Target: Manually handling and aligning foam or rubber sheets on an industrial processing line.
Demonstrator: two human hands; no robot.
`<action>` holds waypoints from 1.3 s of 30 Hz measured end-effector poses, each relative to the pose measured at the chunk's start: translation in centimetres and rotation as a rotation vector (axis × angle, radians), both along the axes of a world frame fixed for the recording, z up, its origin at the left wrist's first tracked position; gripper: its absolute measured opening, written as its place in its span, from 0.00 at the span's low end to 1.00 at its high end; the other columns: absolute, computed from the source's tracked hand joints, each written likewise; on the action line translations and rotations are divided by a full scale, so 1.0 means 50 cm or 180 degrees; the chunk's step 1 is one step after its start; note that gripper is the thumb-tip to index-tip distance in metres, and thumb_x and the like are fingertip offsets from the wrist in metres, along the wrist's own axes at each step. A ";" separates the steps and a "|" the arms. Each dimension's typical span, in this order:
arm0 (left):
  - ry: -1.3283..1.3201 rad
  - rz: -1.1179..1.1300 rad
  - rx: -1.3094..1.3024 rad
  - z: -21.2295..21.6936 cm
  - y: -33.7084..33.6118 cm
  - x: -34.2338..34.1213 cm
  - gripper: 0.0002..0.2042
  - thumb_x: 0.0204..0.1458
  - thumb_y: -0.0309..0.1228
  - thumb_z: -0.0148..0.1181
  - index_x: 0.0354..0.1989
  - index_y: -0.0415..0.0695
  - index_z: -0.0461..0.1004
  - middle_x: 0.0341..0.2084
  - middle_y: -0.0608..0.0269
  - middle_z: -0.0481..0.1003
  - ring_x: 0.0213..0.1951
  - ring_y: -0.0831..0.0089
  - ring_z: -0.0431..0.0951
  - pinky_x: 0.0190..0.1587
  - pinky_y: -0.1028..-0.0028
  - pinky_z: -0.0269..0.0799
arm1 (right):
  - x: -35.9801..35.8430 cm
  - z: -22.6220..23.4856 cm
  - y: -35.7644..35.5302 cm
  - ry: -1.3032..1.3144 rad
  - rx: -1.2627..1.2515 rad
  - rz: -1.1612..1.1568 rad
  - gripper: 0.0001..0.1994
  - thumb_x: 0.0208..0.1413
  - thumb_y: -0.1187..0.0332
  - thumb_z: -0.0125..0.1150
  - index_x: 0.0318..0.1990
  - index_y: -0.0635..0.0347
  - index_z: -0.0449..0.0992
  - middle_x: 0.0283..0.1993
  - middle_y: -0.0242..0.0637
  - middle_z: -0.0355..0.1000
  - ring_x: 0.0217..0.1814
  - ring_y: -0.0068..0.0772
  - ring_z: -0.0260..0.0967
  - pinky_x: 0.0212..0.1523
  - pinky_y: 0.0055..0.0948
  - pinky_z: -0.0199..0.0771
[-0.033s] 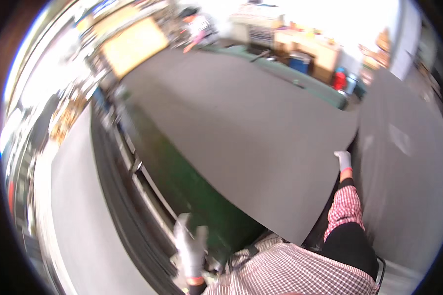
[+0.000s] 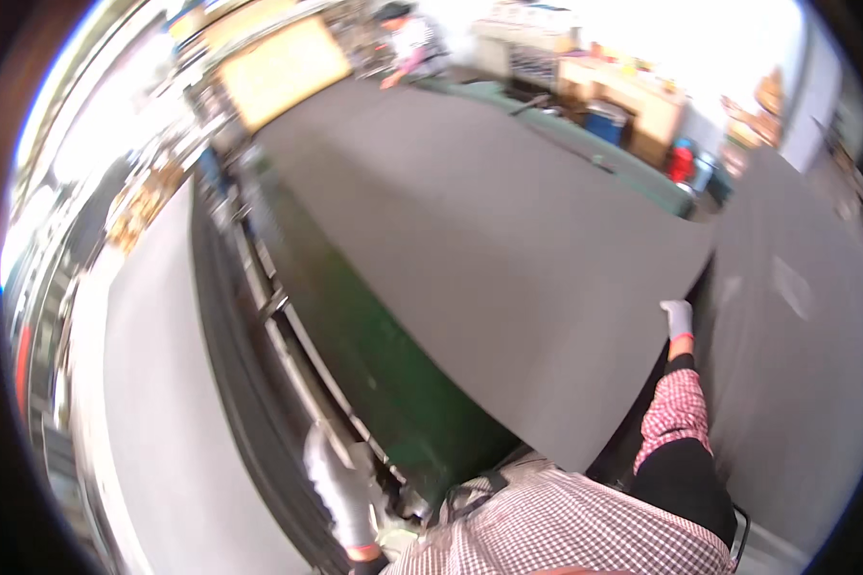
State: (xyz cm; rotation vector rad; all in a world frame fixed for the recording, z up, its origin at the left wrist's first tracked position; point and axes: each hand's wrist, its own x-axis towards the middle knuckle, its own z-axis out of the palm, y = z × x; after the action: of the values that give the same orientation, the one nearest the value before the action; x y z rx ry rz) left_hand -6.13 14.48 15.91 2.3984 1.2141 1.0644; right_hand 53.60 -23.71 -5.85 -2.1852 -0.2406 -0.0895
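Observation:
A large dark grey sheet lies across a green-topped table, its near edge reaching my waist. My right hand, in a pale glove, is closed on the sheet's right edge, beside the upright grey sheet at the right. Down at the lower left, my left hand, gloved too and smeared a little, has its thumb apart from its fingers and nothing visible in it. It is nearest to the metal rail along the table and the stack of grey sheets on the left.
At the far end a person leans over the sheet with a hand by its edge. A rolled green cloth runs along the far right side. Behind it stand a wooden desk, a blue bin and a red container.
My left hand has moved left and slightly down, toward the left-hand stack. My right hand stays on the sheet's edge. The whole view has shifted slightly.

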 end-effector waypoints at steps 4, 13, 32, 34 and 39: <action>0.1665 0.2171 -0.0045 0.016 -0.026 -0.350 0.36 0.36 0.34 0.66 0.57 0.39 0.59 0.53 0.43 0.62 0.57 0.45 0.57 0.60 0.55 0.50 | 0.002 0.014 0.127 0.0828 0.0910 -0.0447 0.20 0.38 0.67 0.65 0.38 0.75 0.74 0.42 0.45 0.73 0.43 0.38 0.70 0.47 0.33 0.67; 0.2040 0.1381 -0.0223 -0.066 0.022 -0.427 0.29 0.48 0.45 0.55 0.57 0.43 0.61 0.56 0.46 0.60 0.56 0.48 0.60 0.56 0.58 0.57 | 0.125 0.083 0.042 0.0217 -0.0753 0.0595 0.18 0.59 0.66 0.41 0.53 0.66 0.68 0.53 0.38 0.68 0.55 0.35 0.64 0.57 0.31 0.62; 0.3449 0.1352 -0.0237 0.125 -0.033 -0.490 0.31 0.41 0.26 0.50 0.60 0.45 0.56 0.37 0.49 0.72 0.27 0.60 0.76 0.32 0.66 0.71 | 0.129 -0.062 -0.066 0.1074 -0.0110 -0.0916 0.24 0.39 0.60 0.67 0.43 0.68 0.74 0.47 0.48 0.72 0.50 0.40 0.69 0.51 0.35 0.67; 0.3488 0.1790 -0.0652 0.163 -0.060 -0.517 0.24 0.36 0.33 0.51 0.47 0.41 0.70 0.17 0.58 0.74 0.19 0.60 0.74 0.30 0.64 0.69 | 0.106 -0.066 -0.007 0.1351 -0.0282 -0.1142 0.24 0.39 0.61 0.67 0.41 0.70 0.74 0.46 0.49 0.72 0.49 0.39 0.69 0.49 0.35 0.67; 0.3370 0.0844 -0.0715 0.145 0.014 -0.513 0.16 0.37 0.41 0.49 0.08 0.44 0.71 0.12 0.55 0.71 0.20 0.55 0.72 0.28 0.59 0.64 | 0.221 -0.082 -0.114 0.0869 -0.0535 -0.1203 0.23 0.38 0.61 0.66 0.39 0.72 0.75 0.45 0.49 0.73 0.42 0.37 0.72 0.44 0.37 0.70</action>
State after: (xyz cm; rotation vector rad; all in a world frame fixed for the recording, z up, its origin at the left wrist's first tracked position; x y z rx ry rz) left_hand -31.77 15.18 23.17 2.6704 1.8279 -0.4326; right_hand 64.67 -29.43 -9.96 -2.3552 0.3313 0.0199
